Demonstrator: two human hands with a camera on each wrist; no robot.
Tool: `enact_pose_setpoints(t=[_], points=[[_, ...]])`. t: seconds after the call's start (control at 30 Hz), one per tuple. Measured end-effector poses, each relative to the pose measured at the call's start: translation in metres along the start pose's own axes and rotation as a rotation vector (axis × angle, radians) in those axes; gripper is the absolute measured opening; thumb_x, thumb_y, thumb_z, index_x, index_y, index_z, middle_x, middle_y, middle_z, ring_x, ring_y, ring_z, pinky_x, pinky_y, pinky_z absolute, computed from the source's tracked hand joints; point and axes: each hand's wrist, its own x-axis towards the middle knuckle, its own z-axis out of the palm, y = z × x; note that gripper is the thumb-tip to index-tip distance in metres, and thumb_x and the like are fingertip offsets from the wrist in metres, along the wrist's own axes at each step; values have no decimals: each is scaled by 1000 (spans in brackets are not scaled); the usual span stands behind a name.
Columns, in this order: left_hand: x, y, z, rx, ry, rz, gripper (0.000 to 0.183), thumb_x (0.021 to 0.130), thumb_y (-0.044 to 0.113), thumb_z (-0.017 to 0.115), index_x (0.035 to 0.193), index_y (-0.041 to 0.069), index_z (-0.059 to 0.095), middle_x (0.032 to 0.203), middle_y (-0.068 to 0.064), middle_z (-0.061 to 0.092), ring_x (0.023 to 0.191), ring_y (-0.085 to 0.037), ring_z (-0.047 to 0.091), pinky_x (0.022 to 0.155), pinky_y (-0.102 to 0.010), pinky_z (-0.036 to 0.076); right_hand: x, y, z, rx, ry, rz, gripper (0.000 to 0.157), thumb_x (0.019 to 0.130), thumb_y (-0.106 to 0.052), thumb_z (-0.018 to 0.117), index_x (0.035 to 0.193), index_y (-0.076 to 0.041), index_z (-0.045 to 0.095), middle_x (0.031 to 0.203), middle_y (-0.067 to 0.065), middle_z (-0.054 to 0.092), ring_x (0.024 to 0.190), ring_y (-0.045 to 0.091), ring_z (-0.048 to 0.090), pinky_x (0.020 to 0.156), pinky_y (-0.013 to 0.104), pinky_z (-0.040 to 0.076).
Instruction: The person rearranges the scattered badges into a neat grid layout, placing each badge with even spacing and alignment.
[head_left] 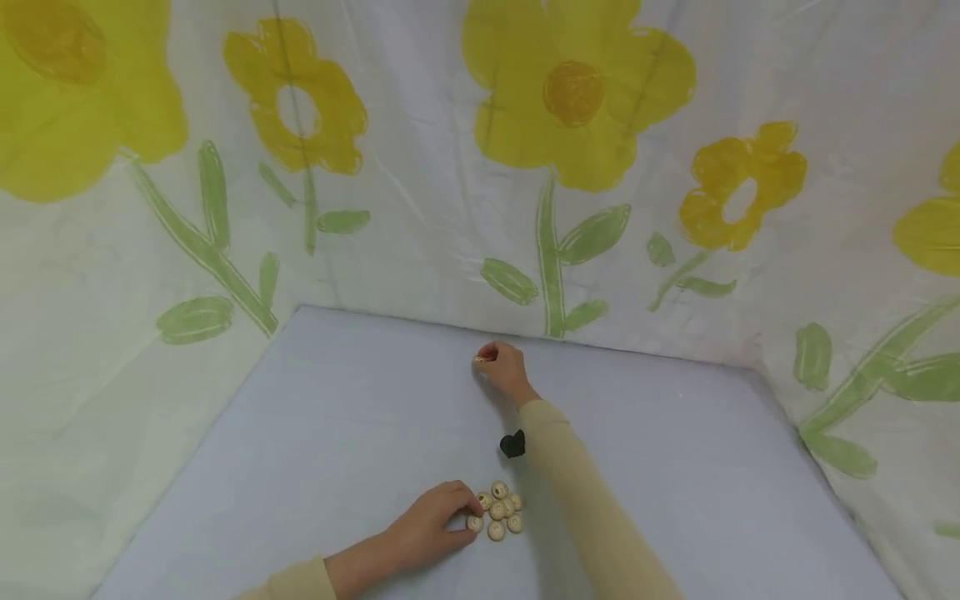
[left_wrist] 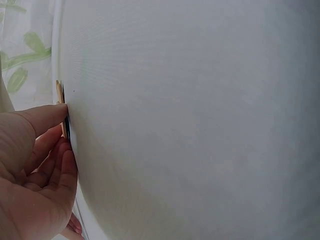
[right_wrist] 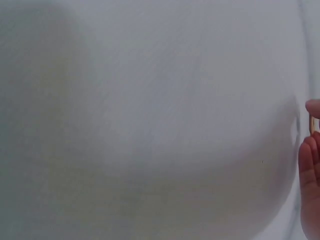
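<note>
Cluster of round, pale tan, wood-like discs with small dark marks [head_left: 498, 510] lies on the flat, pale blue-grey bench [head_left: 360, 417]. My left grip [head_left: 427, 528] is narrow, thumb and fingertips pinching one tan disc [head_left: 475, 523] at the cluster's left edge. My right grip [head_left: 506, 368], well beyond the cluster, pinches a second thin tan disc [head_left: 479, 359]. My cream right sleeve [head_left: 592, 508] passes right of the cluster.

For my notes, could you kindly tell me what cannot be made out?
Head: markings on the round pieces, too small.
Head: most of the piece in the right hand, behind fingers.
Right wrist: part of that hand, beyond the right edge.
Left wrist: pieces' faces, edge-on, partly behind the left hand.
</note>
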Motion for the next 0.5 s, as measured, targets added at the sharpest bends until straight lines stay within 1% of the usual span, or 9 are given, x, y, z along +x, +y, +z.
enact_pose_setpoints(t=[0.13,0.3,0.4,0.5], points=[[0,-1,1,-1,18,27,17,84,6,73,99,10,66,98,4,63,94,-7,58,84,-25,50,5,3,4,-25,22,-8,13,81,-7,72,93,-3,68,87,8,67,81,21,61,74,30,50],[-1,-1,1,-19,1,12,16,85,7,73,99,10,66,98,6,61,94,-6,57,84,-24,50,6,4,7,-78,37,12,13,81,-8,70,93,-4,68,87,7,66,82,20,59,76,31,49],[-1,-1,1,-22,-11,4,17,84,7,73,99,10,66,98,6,61,94,-5,57,84,-24,50,5,3,8,-83,41,37,12,82,-7,70,93,-3,68,87,8,65,83,21,59,77,33,49],[0,-2,0,-23,-14,-4,17,85,8,73,100,11,66,98,7,61,93,-4,57,84,-24,50,6,1,8,-77,56,45,12,82,-7,70,93,-3,68,87,8,65,83,22,58,77,33,49]])
